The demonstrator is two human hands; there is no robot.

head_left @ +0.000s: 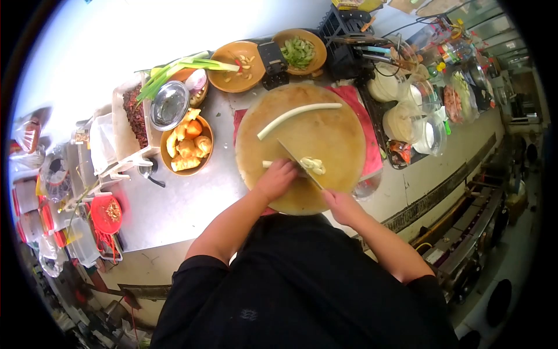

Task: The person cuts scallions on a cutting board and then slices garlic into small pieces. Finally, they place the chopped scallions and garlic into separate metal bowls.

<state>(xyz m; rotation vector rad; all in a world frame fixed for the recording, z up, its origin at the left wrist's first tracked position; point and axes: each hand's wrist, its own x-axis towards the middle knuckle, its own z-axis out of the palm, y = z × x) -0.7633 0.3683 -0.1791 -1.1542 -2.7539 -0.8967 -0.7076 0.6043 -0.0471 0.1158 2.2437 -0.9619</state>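
On the round cutting board [256, 157] my right hand [339, 205] is closed round the handle of a knife [299, 163]. The blade slants up and left across the board. My left hand [280, 179] is closed on a white stalk [267, 164], whose left end sticks out past the fingers, close beside the blade. Cut pale pieces [314, 165] lie to the right of the blade. A longer, curved white stalk [299, 114] lies loose across the upper part of the board.
Beneath the board shows a red cloth [372, 145]. Beyond it stand a bowl of garlic [224, 81] and a bowl of chopped greens [318, 43]. Left are a ginger bowl [208, 129], a metal bowl [170, 104] and green onions [168, 70]. Several containers [401, 119] stand right.
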